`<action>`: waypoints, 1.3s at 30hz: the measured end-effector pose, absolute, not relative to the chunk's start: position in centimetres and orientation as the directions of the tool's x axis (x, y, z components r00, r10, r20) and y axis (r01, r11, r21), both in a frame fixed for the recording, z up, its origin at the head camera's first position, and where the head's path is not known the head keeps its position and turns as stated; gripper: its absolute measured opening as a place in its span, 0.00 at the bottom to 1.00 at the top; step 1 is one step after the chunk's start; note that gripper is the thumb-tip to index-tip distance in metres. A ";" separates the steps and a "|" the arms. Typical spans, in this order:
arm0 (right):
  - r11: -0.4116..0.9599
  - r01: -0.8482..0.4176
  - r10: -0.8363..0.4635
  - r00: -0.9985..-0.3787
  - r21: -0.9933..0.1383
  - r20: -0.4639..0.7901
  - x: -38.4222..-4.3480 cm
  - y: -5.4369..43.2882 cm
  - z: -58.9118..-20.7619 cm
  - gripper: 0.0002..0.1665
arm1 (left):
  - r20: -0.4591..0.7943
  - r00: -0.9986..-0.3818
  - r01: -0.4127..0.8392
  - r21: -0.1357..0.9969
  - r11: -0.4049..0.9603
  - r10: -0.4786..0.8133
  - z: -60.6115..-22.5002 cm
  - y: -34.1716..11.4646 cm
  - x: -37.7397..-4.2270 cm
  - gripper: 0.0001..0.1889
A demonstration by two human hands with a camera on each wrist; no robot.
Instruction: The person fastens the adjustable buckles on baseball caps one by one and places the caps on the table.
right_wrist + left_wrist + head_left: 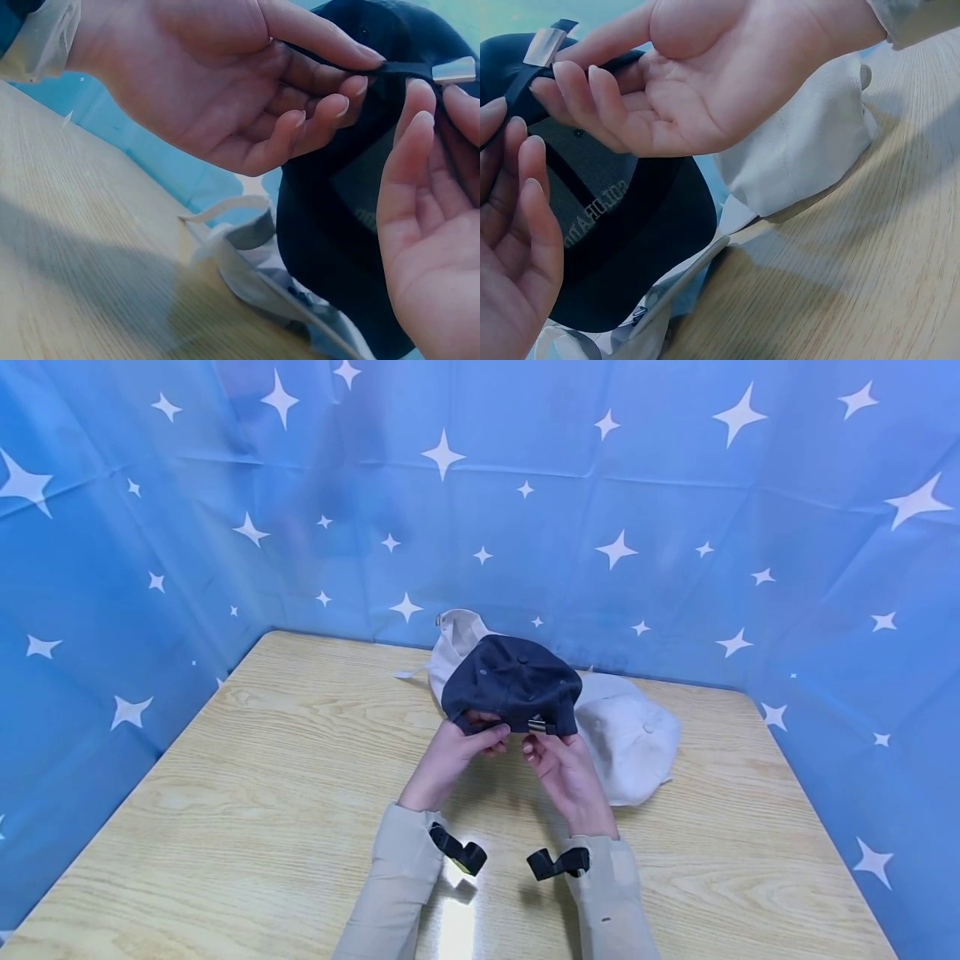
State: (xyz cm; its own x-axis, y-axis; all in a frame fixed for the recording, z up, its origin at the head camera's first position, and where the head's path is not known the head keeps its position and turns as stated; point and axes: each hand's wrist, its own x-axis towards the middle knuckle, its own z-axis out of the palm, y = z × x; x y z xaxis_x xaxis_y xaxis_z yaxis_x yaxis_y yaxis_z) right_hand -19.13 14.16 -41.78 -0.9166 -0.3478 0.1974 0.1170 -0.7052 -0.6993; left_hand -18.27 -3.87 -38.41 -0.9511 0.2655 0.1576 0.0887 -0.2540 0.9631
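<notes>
A dark navy baseball cap [517, 672] is held up above the table, its crown toward the head camera and its back strap toward the person. My left hand [446, 756] pinches the strap on the left side, thumb on top; in the right wrist view this left hand [202, 82] crosses the upper left. My right hand [566, 772] pinches the strap beside the metal buckle [537, 725]. In the left wrist view the right hand [720, 82] has its thumb at the buckle [546, 46]. The cap's dark inside [615, 217] shows some lettering.
Behind the navy cap, a pale cap [457, 639] lies to the left and a white cap [633, 739] to the right. All lie on a wood-grain table [262, 793]. A blue curtain with white stars [480, 502] surrounds the back and sides.
</notes>
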 end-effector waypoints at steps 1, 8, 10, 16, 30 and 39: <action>-0.705 0.118 -0.348 -0.917 -0.699 0.196 -19.1 14.1 -41.8 0.11 | 0.159 -0.951 0.089 0.963 -0.255 0.266 -38.4 -3.9 -18.3 0.06; -0.702 0.118 -0.349 -0.917 -0.702 0.195 -19.2 14.0 -41.8 0.09 | 0.155 -0.951 0.086 0.964 -0.253 0.268 -38.5 -3.9 -18.3 0.06; -0.699 0.118 -0.347 -0.918 -0.705 0.191 -19.2 14.0 -41.8 0.09 | 0.156 -0.950 0.088 0.965 -0.248 0.269 -38.5 -3.9 -18.3 0.07; -0.693 0.121 -0.347 -0.920 -0.711 0.181 -19.3 14.0 -41.8 0.08 | 0.165 -0.948 0.093 0.962 -0.258 0.273 -38.4 -3.9 -18.3 0.07; -0.678 0.100 -0.354 -0.913 -0.729 0.204 -19.3 13.9 -42.0 0.10 | 0.134 -0.953 0.068 0.968 -0.240 0.271 -38.1 -3.8 -18.0 0.07; -0.668 0.098 -0.341 -0.921 -0.737 0.187 -19.3 13.6 -42.0 0.08 | 0.147 -0.943 0.069 0.965 -0.254 0.300 -38.1 -3.5 -18.1 0.06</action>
State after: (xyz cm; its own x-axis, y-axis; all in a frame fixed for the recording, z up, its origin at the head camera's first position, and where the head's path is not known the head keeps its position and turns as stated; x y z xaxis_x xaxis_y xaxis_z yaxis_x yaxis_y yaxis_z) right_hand -19.30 13.63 -41.97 -0.9211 -0.3415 0.1872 0.0978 -0.6683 -0.7375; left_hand -18.13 -3.47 -38.14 -0.9426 0.3001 0.1466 0.0693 -0.2538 0.9648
